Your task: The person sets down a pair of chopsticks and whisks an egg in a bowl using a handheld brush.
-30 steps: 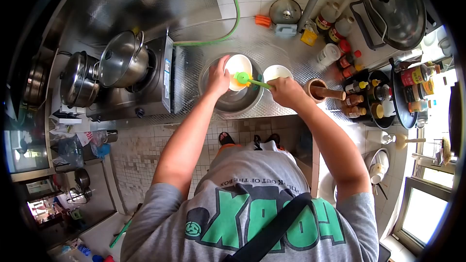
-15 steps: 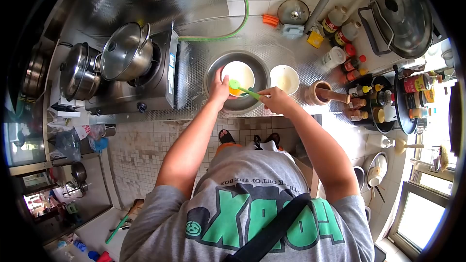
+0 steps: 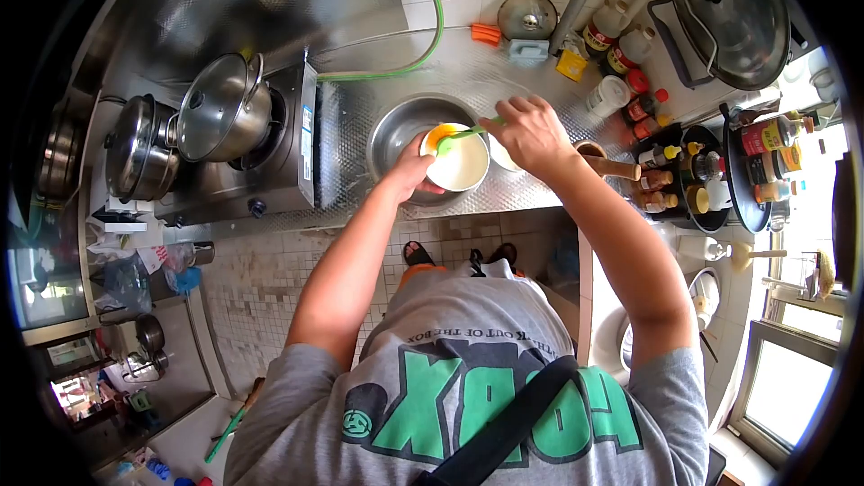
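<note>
My left hand (image 3: pixel 414 168) grips the rim of a white bowl (image 3: pixel 468 169) and holds it over the right part of a metal basin (image 3: pixel 382 139). Pale, creamy contents show inside, with an orange-yellow patch near the upper left rim; what that patch is I cannot tell. The fingers of my right hand (image 3: pixel 533 132) are closed round the handle of a green spatula (image 3: pixel 468 133). Its light green head is inside the bowl near the left rim. A second white bowl (image 3: pixel 502 158) stands right of the basin, mostly hidden by my right hand and the held bowl.
On the left is a gas stove (image 3: pixel 301 157) with a lidded pot (image 3: pixel 220 117). A wooden mortar (image 3: pixel 589 151) with its pestle stands right of my right hand. Sauce bottles (image 3: pixel 625 52) line the right back. A green hose (image 3: pixel 423 58) crosses the rear counter.
The held bowl has shifted slightly right and down, and its orange patch moved from the lower to the upper left. My right hand has risen and moved right with the spatula.
</note>
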{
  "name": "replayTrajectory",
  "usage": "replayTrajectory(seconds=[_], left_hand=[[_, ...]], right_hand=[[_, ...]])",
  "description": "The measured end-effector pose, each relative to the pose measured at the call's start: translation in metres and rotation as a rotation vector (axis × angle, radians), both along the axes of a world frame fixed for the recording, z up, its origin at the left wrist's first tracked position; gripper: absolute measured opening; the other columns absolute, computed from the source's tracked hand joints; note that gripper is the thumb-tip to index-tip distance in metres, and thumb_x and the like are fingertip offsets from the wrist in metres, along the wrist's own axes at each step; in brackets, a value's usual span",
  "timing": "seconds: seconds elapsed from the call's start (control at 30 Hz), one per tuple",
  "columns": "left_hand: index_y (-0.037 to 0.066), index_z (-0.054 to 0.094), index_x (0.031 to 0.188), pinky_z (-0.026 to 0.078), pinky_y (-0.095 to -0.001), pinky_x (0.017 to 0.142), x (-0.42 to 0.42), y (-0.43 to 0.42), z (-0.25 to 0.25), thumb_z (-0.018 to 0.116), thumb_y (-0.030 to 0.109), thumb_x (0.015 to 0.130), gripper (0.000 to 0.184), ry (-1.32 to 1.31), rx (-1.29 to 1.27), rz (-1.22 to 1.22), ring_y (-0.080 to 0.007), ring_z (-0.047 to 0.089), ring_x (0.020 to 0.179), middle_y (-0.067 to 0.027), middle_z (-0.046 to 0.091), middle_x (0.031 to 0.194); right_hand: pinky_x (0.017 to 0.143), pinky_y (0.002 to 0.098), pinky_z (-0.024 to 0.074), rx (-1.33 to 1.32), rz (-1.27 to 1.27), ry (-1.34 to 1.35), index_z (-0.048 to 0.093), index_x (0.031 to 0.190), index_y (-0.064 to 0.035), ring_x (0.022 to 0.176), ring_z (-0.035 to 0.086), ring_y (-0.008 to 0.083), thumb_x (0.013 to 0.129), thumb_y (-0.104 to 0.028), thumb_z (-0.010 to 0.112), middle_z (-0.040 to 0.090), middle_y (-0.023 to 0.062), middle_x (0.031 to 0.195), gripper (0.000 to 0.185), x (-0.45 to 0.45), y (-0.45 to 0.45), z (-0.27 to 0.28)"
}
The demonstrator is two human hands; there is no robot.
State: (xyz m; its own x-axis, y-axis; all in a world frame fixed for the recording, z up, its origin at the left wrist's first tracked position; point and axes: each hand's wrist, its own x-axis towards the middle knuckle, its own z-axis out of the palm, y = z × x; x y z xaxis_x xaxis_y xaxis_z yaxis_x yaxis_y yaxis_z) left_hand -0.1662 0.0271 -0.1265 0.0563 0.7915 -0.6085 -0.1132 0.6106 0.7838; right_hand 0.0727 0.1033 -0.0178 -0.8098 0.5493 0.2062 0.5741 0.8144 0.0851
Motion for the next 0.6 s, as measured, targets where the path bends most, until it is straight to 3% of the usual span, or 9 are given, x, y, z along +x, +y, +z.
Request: replayTrajectory(seconds=[0.07,0.17,0.2,0.3,0.33,0.37,0.43,0.47,0.6], left_hand=[[0.023,0.031,0.153,0.065,-0.0467,0.066,-0.002,0.013,0.008,0.046,-0.010,0.082,0.080,0.046,-0.053,-0.081,-0.0323,0.061,0.117,-0.0119,0.048,0.142],[0.022,0.034,0.152,0.065,-0.0469,0.068,-0.012,0.022,0.017,0.047,-0.009,0.083,0.077,0.108,-0.044,-0.195,-0.0333,0.060,0.119,-0.0122,0.048,0.143],[0.019,0.038,0.150,0.065,-0.0456,0.067,-0.015,0.025,0.018,0.051,-0.008,0.083,0.073,0.149,-0.012,-0.231,-0.0319,0.062,0.116,-0.0115,0.052,0.139],[0.015,0.041,0.148,0.065,-0.0436,0.065,-0.020,0.030,0.024,0.056,-0.004,0.084,0.068,0.144,0.054,-0.377,-0.0289,0.066,0.109,-0.0106,0.057,0.133],[0.014,0.043,0.147,0.065,-0.0406,0.061,-0.019,0.031,0.029,0.062,0.001,0.085,0.065,0.125,0.054,-0.431,-0.0257,0.067,0.105,-0.0105,0.060,0.128],[0.014,0.043,0.147,0.065,-0.0402,0.061,-0.019,0.035,0.031,0.063,0.003,0.086,0.065,0.101,0.056,-0.470,-0.0252,0.067,0.104,-0.0105,0.060,0.127],[0.015,0.043,0.147,0.064,-0.0394,0.060,-0.020,0.040,0.037,0.066,0.007,0.087,0.064,0.053,0.054,-0.547,-0.0240,0.068,0.103,-0.0105,0.060,0.127],[0.015,0.044,0.147,0.064,-0.0379,0.057,-0.019,0.042,0.040,0.069,0.016,0.089,0.063,0.054,0.047,-0.572,-0.0230,0.068,0.102,-0.0097,0.061,0.126],[0.014,0.049,0.140,0.062,-0.0396,0.069,-0.013,0.046,0.051,0.070,0.028,0.092,0.054,0.065,0.006,-0.531,-0.0210,0.066,0.106,-0.0081,0.063,0.122]], right_hand=[[0.077,0.0407,0.0542,0.069,0.071,-0.018,0.075,0.108,-0.0233,0.094,0.071,0.0256,0.092,-0.017,0.057,0.070,0.0070,0.092,0.025,0.000,0.003,0.004],[0.080,0.0397,0.0545,-0.357,-0.261,-0.275,0.074,0.111,-0.0217,0.095,0.070,0.0219,0.092,-0.019,0.058,0.071,0.0072,0.094,0.025,0.011,0.003,0.010],[0.078,0.0381,0.0565,-0.458,-0.233,-0.189,0.073,0.115,-0.0159,0.086,0.073,0.0217,0.092,-0.020,0.060,0.072,0.0091,0.096,0.027,0.020,0.003,0.006],[0.070,0.0350,0.0591,-1.156,-0.338,-0.201,0.065,0.131,-0.0110,0.073,0.073,0.0214,0.092,-0.022,0.063,0.073,0.0110,0.096,0.040,0.026,0.010,-0.006],[0.060,0.0316,0.0587,-1.300,-0.351,-0.191,0.044,0.150,-0.0105,0.065,0.071,0.0197,0.093,-0.024,0.065,0.073,0.0112,0.091,0.062,0.028,0.008,-0.014],[0.057,0.0292,0.0583,-1.362,-0.333,-0.247,0.022,0.159,-0.0128,0.066,0.071,0.0185,0.095,-0.026,0.064,0.072,0.0119,0.093,0.078,0.028,0.006,-0.020],[0.056,0.0293,0.0573,-1.547,-0.388,-0.204,0.024,0.155,-0.0092,0.067,0.071,0.0194,0.095,-0.028,0.065,0.069,0.0124,0.100,0.076,0.022,-0.004,-0.019],[0.055,0.0289,0.0558,-1.630,-0.387,-0.116,0.027,0.152,-0.0080,0.066,0.070,0.0188,0.095,-0.029,0.065,0.068,0.0122,0.103,0.072,0.020,-0.008,-0.023],[0.049,0.0271,0.0490,-1.839,-0.423,0.231,0.037,0.141,-0.0047,0.061,0.063,0.0158,0.095,-0.030,0.066,0.062,0.0103,0.109,0.060,0.017,-0.019,-0.038]])
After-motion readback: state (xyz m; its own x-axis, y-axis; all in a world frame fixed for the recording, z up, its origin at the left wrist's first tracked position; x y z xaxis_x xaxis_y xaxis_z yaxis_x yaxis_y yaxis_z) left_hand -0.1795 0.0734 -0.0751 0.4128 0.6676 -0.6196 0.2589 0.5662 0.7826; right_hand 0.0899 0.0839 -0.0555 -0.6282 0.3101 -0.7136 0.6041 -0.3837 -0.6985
